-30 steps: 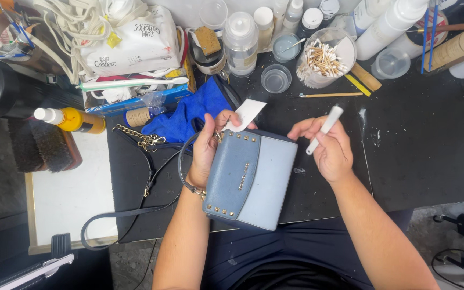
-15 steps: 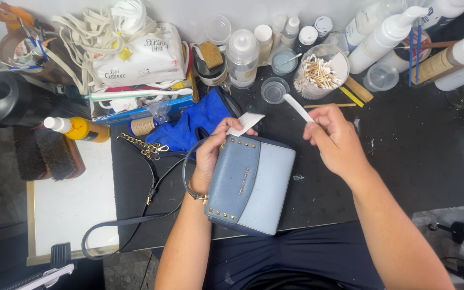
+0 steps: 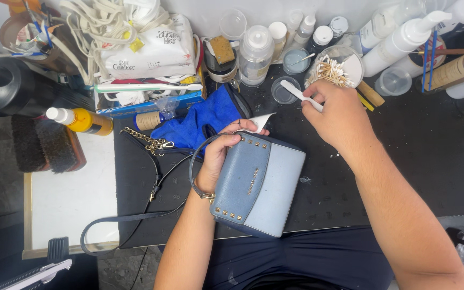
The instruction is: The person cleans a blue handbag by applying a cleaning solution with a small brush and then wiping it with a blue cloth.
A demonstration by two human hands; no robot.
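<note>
from the head view, the small two-tone blue leather handbag with gold studs (image 3: pixel 257 185) lies tilted at the near edge of the black work mat (image 3: pixel 393 161), its lower corner hanging over toward the person's dark lap. the left hand (image 3: pixel 222 153) grips the bag's upper left side, fingers curled together over the top edge and pinching a small white slip of paper (image 3: pixel 260 121) against it, while a thin dark loop of strap arcs around the wrist. the bag's long navy strap (image 3: pixel 114 219) trails off the mat's left edge onto the white board (image 3: pixel 70 198), and its gold chain (image 3: pixel 147 140) lies near the mat's far left corner. just beyond the left hand sits a crumpled bright blue cloth (image 3: pixel 202 122). the right hand (image 3: pixel 335 115) is up near the far edge of the mat, fingers pressed together and pinching a slim white plastic spatula (image 3: pixel 301 94), whose tip points toward a small clear round dish (image 3: pixel 284 90). just beside that hand stands a clear cup of cotton swabs (image 3: pixel 335 69). along the far edge crowd white pump bottles (image 3: pixel 404 40), a clear squeeze bottle (image 3: pixel 255 49) and a white pack of wipes (image 3: pixel 151 51). to the left, off the mat, lie a yellow bottle with a white cap (image 3: pixel 81 121) and a dark bristle brush (image 3: pixel 46 144).
</note>
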